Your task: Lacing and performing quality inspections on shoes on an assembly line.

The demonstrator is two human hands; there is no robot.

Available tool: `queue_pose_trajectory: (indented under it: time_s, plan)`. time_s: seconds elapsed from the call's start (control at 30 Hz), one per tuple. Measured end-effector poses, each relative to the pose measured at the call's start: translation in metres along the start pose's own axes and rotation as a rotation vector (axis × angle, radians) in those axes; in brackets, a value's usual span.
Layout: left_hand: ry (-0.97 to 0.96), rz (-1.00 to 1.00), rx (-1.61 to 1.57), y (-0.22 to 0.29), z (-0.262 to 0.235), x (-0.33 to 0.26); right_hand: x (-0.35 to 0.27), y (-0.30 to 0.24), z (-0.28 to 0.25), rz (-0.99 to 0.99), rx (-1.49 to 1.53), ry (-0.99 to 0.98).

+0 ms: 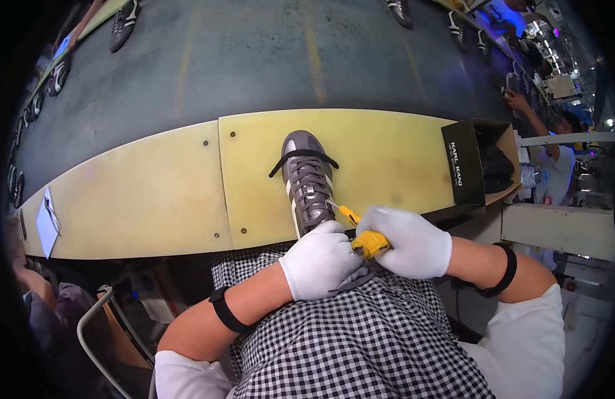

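Note:
A grey lace-up sneaker with pale side stripes lies on the yellow worktop, toe pointing away from me. Across its toe end rests a loose black lace. My left hand, in a white glove, is closed on the shoe's heel end and hides it. My right hand, also gloved in white, is wrapped round a yellow-handled tool. The tool's thin pale tip reaches the right side of the laces; whether it touches them I cannot tell. Its exact kind is unclear.
An open dark shoebox with dark contents stands at the worktop's right end. On the left part lies a light blue card. Beyond the worktop runs a dark belt with shoes along its edges. Other people work at both sides.

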State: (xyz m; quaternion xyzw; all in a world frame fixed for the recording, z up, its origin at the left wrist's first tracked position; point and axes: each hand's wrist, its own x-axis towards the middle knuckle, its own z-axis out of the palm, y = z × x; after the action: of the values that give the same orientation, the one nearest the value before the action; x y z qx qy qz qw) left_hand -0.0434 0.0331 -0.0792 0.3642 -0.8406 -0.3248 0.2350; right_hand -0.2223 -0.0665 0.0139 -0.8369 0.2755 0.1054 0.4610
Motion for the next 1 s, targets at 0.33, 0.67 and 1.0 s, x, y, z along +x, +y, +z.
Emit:
queue_pose_trajectory:
  time_s: [0.33, 0.67, 1.0]
  plan:
    - [0.064, 0.029, -0.003, 0.004, -0.002, 0.002, 0.012, -0.026, -0.02, 0.203, 0.167, 0.022]
    - [0.256, 0.171, -0.23, 0.004, -0.03, 0.011, 0.019, 0.035, -0.023, -0.123, -0.092, 0.132]
    - [0.512, -0.535, -0.592, 0.017, -0.061, 0.024, 0.037, 0.042, 0.051, -0.26, 0.303, 0.547]
